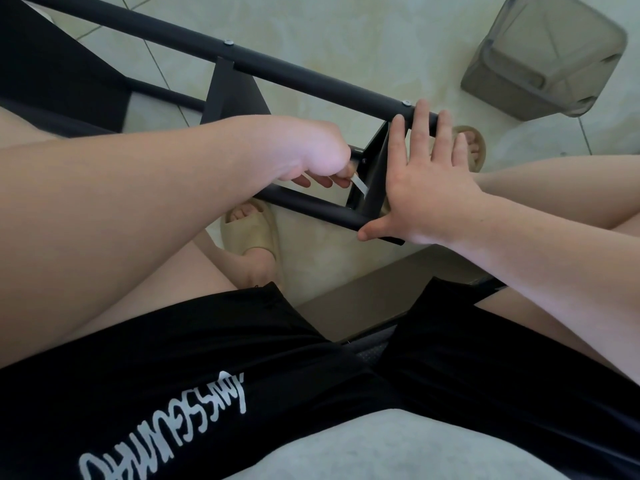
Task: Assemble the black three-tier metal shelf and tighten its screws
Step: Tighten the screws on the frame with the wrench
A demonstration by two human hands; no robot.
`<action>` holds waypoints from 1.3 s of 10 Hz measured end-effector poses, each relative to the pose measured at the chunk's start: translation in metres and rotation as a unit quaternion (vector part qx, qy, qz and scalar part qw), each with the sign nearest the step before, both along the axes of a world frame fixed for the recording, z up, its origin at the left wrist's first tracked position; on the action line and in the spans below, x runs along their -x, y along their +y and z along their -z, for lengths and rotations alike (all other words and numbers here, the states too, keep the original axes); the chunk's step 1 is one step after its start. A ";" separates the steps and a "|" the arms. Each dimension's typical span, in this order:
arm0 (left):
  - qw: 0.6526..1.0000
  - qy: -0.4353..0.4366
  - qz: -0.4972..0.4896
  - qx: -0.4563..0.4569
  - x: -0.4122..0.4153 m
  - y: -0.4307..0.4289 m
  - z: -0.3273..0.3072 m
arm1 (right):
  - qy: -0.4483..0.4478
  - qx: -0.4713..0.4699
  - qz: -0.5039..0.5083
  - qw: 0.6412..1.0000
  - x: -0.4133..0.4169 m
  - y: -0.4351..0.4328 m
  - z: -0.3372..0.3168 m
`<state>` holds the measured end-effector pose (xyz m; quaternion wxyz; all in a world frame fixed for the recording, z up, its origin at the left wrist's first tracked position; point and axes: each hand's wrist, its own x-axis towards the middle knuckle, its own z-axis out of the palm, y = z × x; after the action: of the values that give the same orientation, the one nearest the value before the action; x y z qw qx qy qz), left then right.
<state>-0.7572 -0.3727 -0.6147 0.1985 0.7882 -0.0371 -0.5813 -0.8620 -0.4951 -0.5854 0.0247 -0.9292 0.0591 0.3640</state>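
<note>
The black metal shelf frame (277, 72) lies on its side across the floor in front of me, its tubes running from upper left to the middle. Silver screw heads (407, 104) show on the upper tube. My left hand (318, 157) pinches a small silver hex key (360, 184) and holds it at a screw inside the end shelf panel (375, 174). My right hand (429, 181) lies flat with spread, straight fingers over the frame's end, fingertips on the upper tube, thumb by the lower tube (311, 206).
A grey translucent plastic bin (547, 60) lies tipped on the tiled floor at the upper right. My feet in beige slippers (252, 233) stand under and beside the frame. My legs in black shorts fill the lower view. Another black panel (52, 64) sits at the upper left.
</note>
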 end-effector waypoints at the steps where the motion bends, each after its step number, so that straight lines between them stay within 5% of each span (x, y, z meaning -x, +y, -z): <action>1: 1.000 -0.004 0.026 0.000 -0.002 0.002 0.001 | 0.001 0.001 -0.002 1.000 0.000 0.000 0.000; 6: 0.986 -0.024 0.164 0.013 -0.003 0.008 0.004 | -0.002 0.007 -0.004 1.000 0.000 0.000 -0.001; 9: 0.968 -0.126 0.211 0.046 -0.009 0.004 -0.006 | 0.004 0.005 -0.001 1.000 -0.001 0.001 -0.001; 13: 0.996 -0.025 -0.029 0.078 -0.003 -0.001 -0.002 | -0.001 0.003 0.001 1.000 -0.002 0.001 0.000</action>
<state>-0.7539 -0.3738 -0.6122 0.2747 0.7856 -0.0644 -0.5506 -0.8603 -0.4939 -0.5858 0.0226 -0.9294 0.0614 0.3632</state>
